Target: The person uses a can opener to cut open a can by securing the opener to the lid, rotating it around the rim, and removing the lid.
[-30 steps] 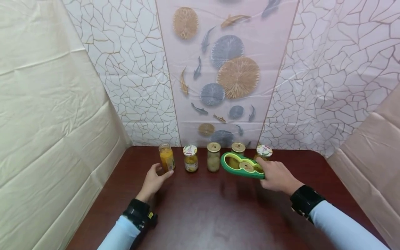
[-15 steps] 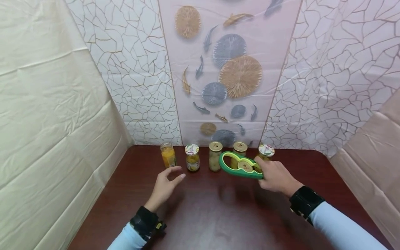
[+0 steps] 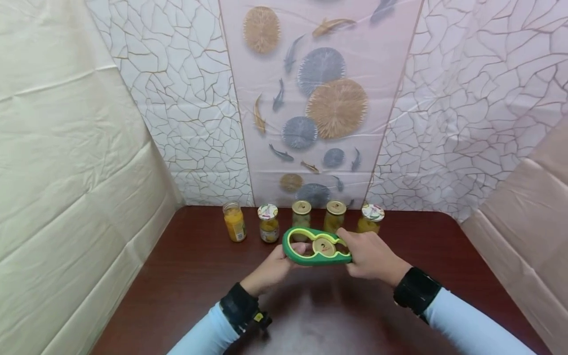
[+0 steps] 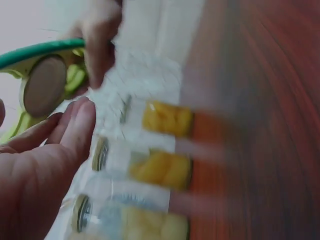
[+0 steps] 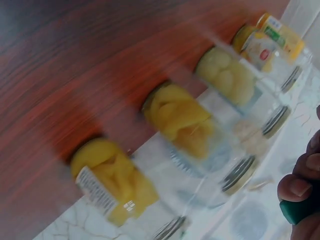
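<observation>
Backdrop: white cloth [image 3: 195, 98] printed with fine gold crackle lines, flanking a pale pink panel [image 3: 266, 162] of fish and round, fringed discs; creased, cream-coloured fabric [image 3: 66, 197] hangs at the left.
Tabletop: dark reddish-brown [image 3: 186, 276], smooth, with a soft sheen and streaky grain.
Green opener: a long, rounded frame [image 3: 328, 261] lined in lime with scalloped inner edges, held above the table in front of the jars.
Metal lid: a flat gold disc [image 3: 324, 247] with a dark mark, sitting in the opener's middle hole.
Right hand: gripping [image 3: 374, 257] the opener's narrow end, fingers wrapped round it.
Left hand: fingers loosely extended [image 3: 272, 270] beneath the opener's large loop; whether they touch it, I cannot tell.
Jar row: five upright glass cylinders at the back, from the left an orange-filled one [image 3: 235, 224] with a bare glass rim, a white-lidded one [image 3: 269, 228], two gold-lidded ones [image 3: 301, 211] [image 3: 335, 217], another white-lidded one [image 3: 370, 221].
Wrists: black bands [image 3: 417, 295] over pale blue sleeves [image 3: 470, 320].
</observation>
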A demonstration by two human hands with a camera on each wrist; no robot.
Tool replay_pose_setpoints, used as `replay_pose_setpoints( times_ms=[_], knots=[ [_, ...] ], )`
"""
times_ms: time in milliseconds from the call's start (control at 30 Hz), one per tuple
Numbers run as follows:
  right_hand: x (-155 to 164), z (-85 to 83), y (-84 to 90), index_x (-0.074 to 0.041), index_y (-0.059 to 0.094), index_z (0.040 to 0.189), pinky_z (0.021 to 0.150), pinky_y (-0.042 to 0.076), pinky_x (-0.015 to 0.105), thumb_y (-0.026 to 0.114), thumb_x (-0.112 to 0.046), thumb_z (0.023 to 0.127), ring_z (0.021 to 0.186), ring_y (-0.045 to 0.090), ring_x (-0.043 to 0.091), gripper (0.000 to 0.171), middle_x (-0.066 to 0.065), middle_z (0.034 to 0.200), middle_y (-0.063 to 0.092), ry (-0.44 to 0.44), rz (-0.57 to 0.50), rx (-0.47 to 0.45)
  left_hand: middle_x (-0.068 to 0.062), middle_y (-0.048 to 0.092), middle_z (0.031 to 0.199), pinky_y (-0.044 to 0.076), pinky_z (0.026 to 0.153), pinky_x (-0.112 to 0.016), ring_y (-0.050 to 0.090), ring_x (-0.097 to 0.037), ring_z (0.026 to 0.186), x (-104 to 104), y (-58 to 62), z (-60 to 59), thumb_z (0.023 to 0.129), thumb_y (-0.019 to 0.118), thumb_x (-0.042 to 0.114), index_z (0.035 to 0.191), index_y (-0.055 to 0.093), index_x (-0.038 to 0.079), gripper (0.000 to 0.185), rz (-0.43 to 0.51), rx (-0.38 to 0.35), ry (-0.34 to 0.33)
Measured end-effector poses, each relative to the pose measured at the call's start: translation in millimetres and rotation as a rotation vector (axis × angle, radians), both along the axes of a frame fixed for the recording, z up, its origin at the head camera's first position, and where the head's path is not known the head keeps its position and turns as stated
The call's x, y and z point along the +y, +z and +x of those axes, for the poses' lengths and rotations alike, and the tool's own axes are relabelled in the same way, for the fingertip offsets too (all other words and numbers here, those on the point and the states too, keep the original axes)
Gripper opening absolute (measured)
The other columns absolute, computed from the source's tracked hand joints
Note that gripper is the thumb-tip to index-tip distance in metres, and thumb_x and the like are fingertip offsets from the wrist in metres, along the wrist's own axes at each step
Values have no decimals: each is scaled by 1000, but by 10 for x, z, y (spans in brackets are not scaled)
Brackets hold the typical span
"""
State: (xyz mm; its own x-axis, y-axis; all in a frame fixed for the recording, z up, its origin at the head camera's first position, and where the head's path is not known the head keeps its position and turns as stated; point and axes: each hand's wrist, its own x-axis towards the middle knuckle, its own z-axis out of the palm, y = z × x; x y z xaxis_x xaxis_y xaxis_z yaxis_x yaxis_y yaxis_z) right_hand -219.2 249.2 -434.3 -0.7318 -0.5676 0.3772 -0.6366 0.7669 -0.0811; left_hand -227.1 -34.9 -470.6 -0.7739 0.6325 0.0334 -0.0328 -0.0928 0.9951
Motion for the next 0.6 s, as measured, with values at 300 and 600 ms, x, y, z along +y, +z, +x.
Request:
replay_pose_setpoints(
  times_ms=[300, 600],
  knots=[
    [-170, 54, 0, -17, 52, 102, 50, 24, 17, 79, -10, 65, 53, 27, -1, 46, -15, 69, 39, 63, -34, 65, 2, 73, 128, 54, 108, -27, 68, -6, 122, 166, 74, 118, 113, 53, 44, 151, 45, -14, 70, 298, -203, -165],
    [-233, 57, 7, -16, 52, 102, 51, 26, 18, 77, -9, 65, 54, 29, -1, 46, -15, 69, 38, 82, -58, 57, -1, 66, 139, 52, 115, -35, 66, -9, 128, 174, 69, 201, 105, 66, 49, 153, 45, 2, 70, 441, -319, -179]
  ],
)
